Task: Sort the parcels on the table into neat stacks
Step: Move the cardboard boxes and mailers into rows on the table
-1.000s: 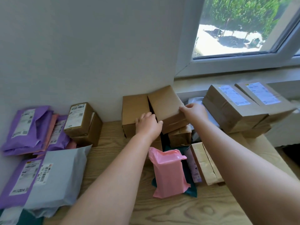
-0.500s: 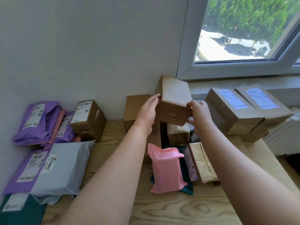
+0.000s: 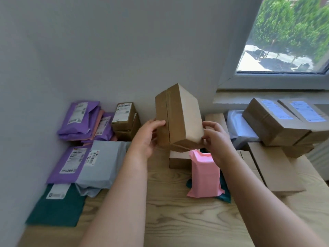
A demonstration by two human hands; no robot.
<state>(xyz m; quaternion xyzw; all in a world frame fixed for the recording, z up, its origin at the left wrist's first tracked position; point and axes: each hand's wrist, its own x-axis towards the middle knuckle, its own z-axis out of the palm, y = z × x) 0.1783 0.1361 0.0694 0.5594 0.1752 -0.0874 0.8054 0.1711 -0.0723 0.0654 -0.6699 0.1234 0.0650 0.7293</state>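
Above the wooden tabletop (image 3: 178, 220), by the wall (image 3: 106, 50), your left grip (image 3: 147, 138) and right grip (image 3: 216, 141) clasp a tilted brown box (image 3: 179, 118) from both sides, fingers curled.

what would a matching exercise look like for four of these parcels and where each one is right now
Things:
1 plain brown box
2 pink mailer
3 green mailer with white label
4 small labelled box

Places:
a on another box by the wall
b front left, partly under the grey mailer
c held up by left hand and right hand
d in the middle, on a teal parcel

Pairs: 1-c; 2-d; 3-b; 4-a
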